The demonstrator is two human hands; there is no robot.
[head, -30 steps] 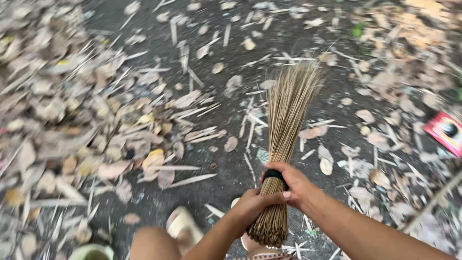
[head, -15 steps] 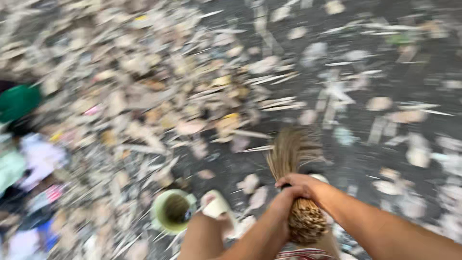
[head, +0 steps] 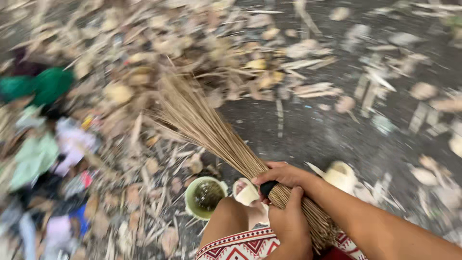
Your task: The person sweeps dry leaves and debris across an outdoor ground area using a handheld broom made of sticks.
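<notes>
Both hands are closed around a stick broom (head: 211, 132): the right hand (head: 281, 175) wraps the bundle at its black binding in the lower centre of the frame, and the left hand (head: 288, 224) holds the butt end just below it. The bristles fan out toward the upper left of the frame, with their tips over a blurred pile of dry leaves (head: 159, 43). A small green cup (head: 206, 196) lies on the dark ground (head: 317, 137) just left of the hands, and mixed coloured litter (head: 45, 144) sits at the left edge.
</notes>
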